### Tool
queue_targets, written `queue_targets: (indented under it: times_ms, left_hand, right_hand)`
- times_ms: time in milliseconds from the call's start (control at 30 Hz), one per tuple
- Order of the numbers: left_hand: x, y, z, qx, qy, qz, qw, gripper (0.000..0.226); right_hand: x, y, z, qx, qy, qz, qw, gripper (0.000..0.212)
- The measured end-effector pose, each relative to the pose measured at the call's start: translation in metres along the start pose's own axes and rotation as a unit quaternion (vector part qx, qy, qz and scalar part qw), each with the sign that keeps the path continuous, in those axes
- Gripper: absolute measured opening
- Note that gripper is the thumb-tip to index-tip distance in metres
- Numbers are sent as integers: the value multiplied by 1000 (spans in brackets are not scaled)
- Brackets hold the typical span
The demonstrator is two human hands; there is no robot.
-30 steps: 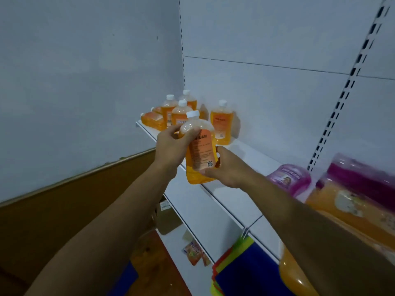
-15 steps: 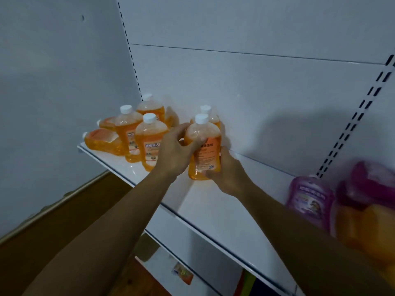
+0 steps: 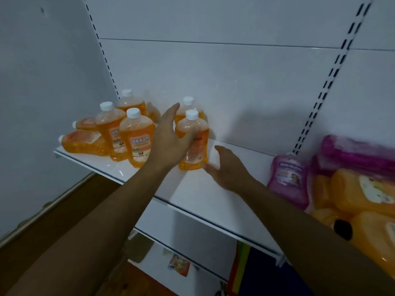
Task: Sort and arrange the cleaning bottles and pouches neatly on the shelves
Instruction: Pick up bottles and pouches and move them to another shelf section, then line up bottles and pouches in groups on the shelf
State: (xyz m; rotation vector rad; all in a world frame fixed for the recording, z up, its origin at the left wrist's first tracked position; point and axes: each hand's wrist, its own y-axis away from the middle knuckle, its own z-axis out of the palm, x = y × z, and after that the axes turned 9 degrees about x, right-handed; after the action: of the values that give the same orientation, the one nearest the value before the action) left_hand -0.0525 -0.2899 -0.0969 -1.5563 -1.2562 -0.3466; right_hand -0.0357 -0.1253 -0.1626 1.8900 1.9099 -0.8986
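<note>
An orange bottle with a white cap stands upright on the white shelf, in front of a second orange bottle. My left hand is beside its left flank, fingers straight, thumb touching the bottle. My right hand is spread open at its lower right, fingertips close to the base. To the left stand three more orange bottles, and two others lie on their sides.
Purple pouches and orange pouches are heaped on the shelf at the right. A slotted upright runs up the back panel. Lower shelves hold a small packet and coloured cloths. A wooden ledge runs along the left wall.
The bottle held in the air a second ago now stands on the shelf. Both hands have let go of it and spread open. The view has moved closer.
</note>
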Motion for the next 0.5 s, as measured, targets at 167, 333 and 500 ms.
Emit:
queue_targets:
  times_ms: [167, 333, 500]
  left_hand:
    - [41, 33, -3, 10, -53, 58, 997, 68]
    - [90, 89, -9, 2, -66, 81, 995, 64]
    - [143, 165, -3, -25, -38, 89, 995, 61]
  right_hand:
    - [3, 44, -31, 11, 28, -42, 999, 74]
    - [1, 124, -72, 45, 59, -120, 990, 70]
    - [14, 211, -108, 45, 66, -141, 987, 69]
